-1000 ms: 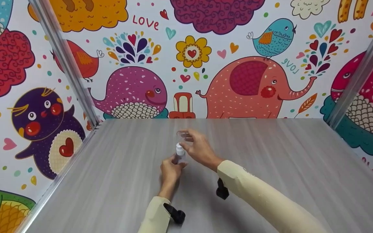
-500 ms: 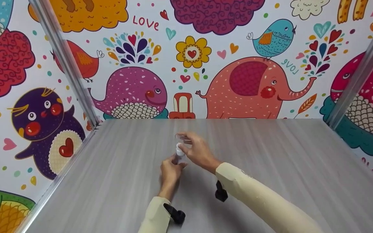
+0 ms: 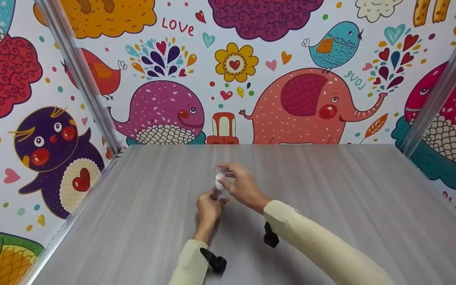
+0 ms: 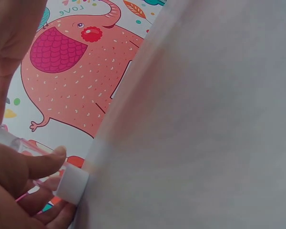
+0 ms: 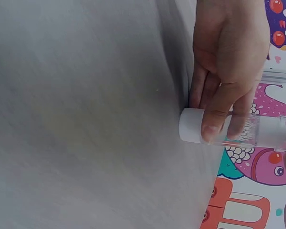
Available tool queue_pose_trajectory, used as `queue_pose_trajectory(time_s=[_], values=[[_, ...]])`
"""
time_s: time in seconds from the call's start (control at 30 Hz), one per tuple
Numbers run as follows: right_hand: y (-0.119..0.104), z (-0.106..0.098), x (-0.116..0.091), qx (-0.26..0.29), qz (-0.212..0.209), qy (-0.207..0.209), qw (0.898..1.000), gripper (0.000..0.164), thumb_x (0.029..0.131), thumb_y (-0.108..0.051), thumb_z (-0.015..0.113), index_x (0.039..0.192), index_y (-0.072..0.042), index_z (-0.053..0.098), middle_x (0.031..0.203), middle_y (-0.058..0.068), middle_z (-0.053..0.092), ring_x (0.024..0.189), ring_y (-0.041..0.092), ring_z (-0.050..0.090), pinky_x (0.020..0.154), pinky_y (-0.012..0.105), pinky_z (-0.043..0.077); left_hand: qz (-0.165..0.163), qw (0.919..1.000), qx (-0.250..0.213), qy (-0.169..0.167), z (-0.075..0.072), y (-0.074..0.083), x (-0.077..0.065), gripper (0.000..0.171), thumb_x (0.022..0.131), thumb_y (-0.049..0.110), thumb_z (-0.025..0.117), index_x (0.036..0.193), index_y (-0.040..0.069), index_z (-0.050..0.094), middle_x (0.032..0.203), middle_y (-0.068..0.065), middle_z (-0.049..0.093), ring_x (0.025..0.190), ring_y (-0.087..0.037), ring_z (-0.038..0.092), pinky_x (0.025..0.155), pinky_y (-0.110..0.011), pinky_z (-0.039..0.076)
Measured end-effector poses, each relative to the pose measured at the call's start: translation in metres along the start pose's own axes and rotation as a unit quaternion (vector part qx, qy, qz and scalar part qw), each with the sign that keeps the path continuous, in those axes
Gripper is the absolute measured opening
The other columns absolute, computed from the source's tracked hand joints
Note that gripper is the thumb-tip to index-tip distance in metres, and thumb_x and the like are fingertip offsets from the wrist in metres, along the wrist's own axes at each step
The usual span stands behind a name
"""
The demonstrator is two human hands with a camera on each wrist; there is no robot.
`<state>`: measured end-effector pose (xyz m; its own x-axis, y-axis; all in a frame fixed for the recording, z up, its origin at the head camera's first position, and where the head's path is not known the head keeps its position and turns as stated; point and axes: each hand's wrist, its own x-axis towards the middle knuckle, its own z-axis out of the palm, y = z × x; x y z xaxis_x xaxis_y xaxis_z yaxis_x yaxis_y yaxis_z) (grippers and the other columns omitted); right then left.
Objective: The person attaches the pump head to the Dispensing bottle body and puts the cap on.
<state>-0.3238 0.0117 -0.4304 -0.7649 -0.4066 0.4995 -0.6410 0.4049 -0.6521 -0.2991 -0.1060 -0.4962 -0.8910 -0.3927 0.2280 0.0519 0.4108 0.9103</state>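
A small clear bottle [image 5: 239, 130] with a white base stands upright on the table. My left hand [image 3: 209, 206] grips its lower part, thumb and fingers on opposite sides, as the right wrist view shows. The white base [image 4: 73, 183] meets the tabletop in the left wrist view. My right hand [image 3: 244, 183] is at the bottle's white top [image 3: 219, 179] and pinches it, thumb on the near side and fingers curved beyond. A faint transparent edge shows by the right fingertips; I cannot tell what it is. Part of the bottle is hidden behind the hands.
The grey wood-grain table [image 3: 331, 206] spreads around the hands. A wall [image 3: 291, 35] printed with cartoon animals rises behind it, with metal posts [image 3: 81, 79] at the corners. Black devices [image 3: 213, 261] are worn at both wrists.
My right hand has moved slightly down and toward me, its thumb shifting over the white top. The left hand keeps its grip and place.
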Motion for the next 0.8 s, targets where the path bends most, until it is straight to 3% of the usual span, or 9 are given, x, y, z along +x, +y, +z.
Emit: queue_pose_trajectory(time_s=[0.23, 0.5, 0.67, 0.8], values=[[0.0051, 0.004, -0.0018, 0.005, 0.009, -0.005, 1.0, 0.044, 0.091, -0.006, 0.071, 0.134, -0.01, 0.06, 0.13, 0.008, 0.065, 0.118, 0.02, 0.066, 0.099, 0.033, 0.052, 0.001, 0.9999, -0.015, -0.002, -0.0001, 0.0001, 0.0015, 0.016, 0.072, -0.002, 0.08, 0.071, 0.0, 0.064, 0.059, 0.006, 0.036, 0.055, -0.011, 0.034, 0.054, -0.026, 0.025], [0.008, 0.0061, -0.004, -0.005, 0.02, -0.009, 1.0, 0.051, 0.09, -0.006, 0.072, 0.139, -0.008, 0.056, 0.133, 0.011, 0.065, 0.119, 0.023, 0.066, 0.099, 0.033, 0.052, -0.007, 0.9999, -0.008, -0.005, 0.0006, 0.0002, 0.0011, 0.011, 0.072, -0.002, 0.08, 0.076, -0.002, 0.069, 0.064, 0.003, 0.045, 0.061, -0.014, 0.041, 0.056, -0.027, 0.031], [0.0095, 0.008, -0.0063, 0.004, 0.01, -0.003, 1.0, 0.046, 0.088, -0.004, 0.073, 0.132, -0.001, 0.059, 0.126, 0.015, 0.066, 0.115, 0.027, 0.067, 0.097, 0.036, 0.053, 0.005, 1.0, 0.007, 0.003, -0.0002, -0.0002, -0.0003, 0.026, 0.07, 0.0, 0.081, 0.063, 0.003, 0.056, 0.059, 0.004, 0.039, 0.057, -0.013, 0.037, 0.055, -0.028, 0.029], [0.0101, 0.0093, -0.0071, 0.016, 0.019, -0.005, 1.0, 0.046, 0.088, -0.008, 0.075, 0.132, -0.001, 0.06, 0.123, 0.013, 0.066, 0.114, 0.025, 0.067, 0.097, 0.036, 0.054, 0.011, 0.9995, 0.025, 0.014, -0.0013, -0.001, -0.0011, 0.029, 0.069, 0.002, 0.084, 0.064, 0.003, 0.055, 0.059, 0.003, 0.044, 0.058, -0.015, 0.039, 0.057, -0.03, 0.032]])
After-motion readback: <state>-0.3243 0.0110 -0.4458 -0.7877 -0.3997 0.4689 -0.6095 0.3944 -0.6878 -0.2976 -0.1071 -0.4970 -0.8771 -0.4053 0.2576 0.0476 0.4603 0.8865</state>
